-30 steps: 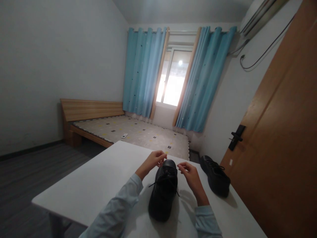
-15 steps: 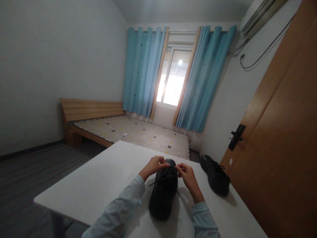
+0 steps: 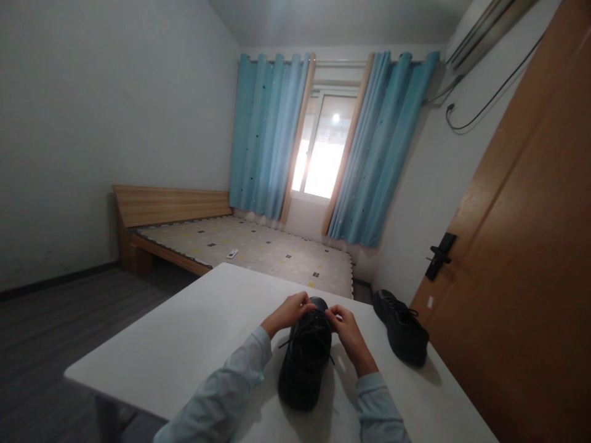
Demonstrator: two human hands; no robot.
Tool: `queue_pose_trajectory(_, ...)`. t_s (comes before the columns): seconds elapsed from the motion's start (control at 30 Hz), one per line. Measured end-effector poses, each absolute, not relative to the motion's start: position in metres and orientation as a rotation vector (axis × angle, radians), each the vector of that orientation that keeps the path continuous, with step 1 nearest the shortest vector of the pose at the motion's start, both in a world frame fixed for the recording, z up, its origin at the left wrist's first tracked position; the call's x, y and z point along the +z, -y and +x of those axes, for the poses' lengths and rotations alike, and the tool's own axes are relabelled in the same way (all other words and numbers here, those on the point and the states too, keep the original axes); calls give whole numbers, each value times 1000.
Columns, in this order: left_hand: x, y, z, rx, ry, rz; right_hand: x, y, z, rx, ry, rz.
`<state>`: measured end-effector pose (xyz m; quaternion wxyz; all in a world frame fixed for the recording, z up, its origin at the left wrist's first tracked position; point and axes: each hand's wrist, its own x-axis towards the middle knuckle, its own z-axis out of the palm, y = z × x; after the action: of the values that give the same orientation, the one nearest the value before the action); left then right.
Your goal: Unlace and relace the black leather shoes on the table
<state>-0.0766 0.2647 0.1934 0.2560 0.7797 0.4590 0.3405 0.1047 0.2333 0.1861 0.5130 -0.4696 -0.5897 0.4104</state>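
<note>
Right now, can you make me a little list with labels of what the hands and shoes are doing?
left hand: fingers pinched at the laces by the toe of the near shoe
right hand: fingers pinched at the laces, close to the left hand
near shoe: black, laced, toe pointing away
second shoe: black, lying to the right, untouched
table: white, both shoes rest on it
behind: bed, blue curtains, wooden door
</note>
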Motion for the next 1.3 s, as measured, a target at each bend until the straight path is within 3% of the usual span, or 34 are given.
queue_pose_trajectory(0.97,193,-265,-91,721,-1313,2037,184,-232,119,605,1646,-1260)
queue_pose_trajectory(1.3,211,-255,-86,995,-1170,2223,189,-230,116,616,1735,-1221)
